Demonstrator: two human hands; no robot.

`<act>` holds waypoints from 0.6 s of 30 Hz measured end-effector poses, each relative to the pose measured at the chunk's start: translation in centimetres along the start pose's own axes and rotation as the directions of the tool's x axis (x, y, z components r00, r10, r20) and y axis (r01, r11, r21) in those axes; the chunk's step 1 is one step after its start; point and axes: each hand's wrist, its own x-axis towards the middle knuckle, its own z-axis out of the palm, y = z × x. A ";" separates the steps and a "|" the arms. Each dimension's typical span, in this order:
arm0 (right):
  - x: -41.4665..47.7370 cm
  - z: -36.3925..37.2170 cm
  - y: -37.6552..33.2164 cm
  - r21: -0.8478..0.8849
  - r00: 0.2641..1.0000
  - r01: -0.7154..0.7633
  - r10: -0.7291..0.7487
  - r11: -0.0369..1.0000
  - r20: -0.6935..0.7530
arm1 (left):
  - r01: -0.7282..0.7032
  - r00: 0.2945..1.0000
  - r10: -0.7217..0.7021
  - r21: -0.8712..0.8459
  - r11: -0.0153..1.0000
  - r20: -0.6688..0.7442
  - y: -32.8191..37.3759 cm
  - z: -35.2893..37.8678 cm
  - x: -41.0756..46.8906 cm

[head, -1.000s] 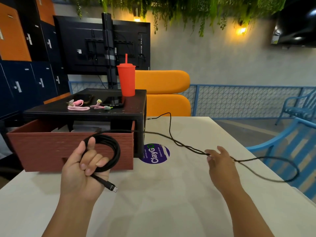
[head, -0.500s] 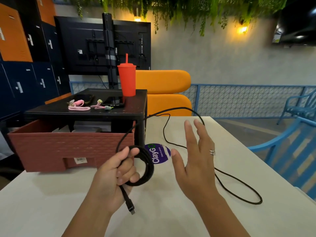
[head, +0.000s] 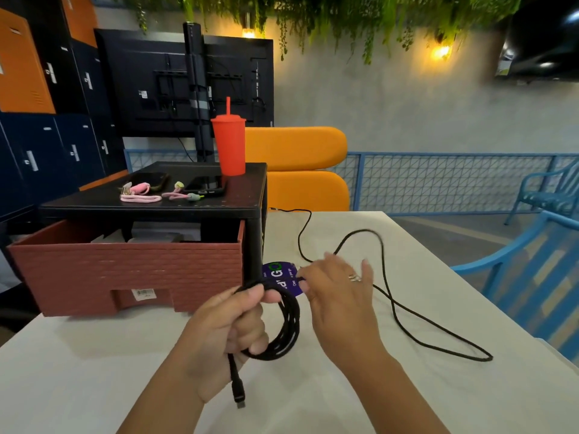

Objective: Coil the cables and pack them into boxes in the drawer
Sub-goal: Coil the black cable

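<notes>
The left hand (head: 232, 327) grips the coiled cable (head: 286, 324) above the table's (head: 407, 402) middle. The right hand (head: 338, 296) has swung back to add a loop, and I cannot tell whether its blurred fingers hold the strand. The slack toward the right edge is shorter, so coiling is well along.

This looks like a shared lounge or café corner in a workplace. Orange and navy lockers (head: 47, 89) fill the upper left and hanging greenery (head: 344, 14) lines the top. Warm wall lamps (head: 440, 51), an orange upholstered bench (head: 297, 145), a blue mesh railing (head: 438, 183) and blue chairs (head: 545, 195) stand behind.
</notes>
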 end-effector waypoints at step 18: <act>-1.2 -0.3 -1.9 0.394 0.724 -0.107 -0.200 0.913 0.660 | -0.348 0.897 0.391 0.216 0.912 -0.205 -1.2 0.4 0.9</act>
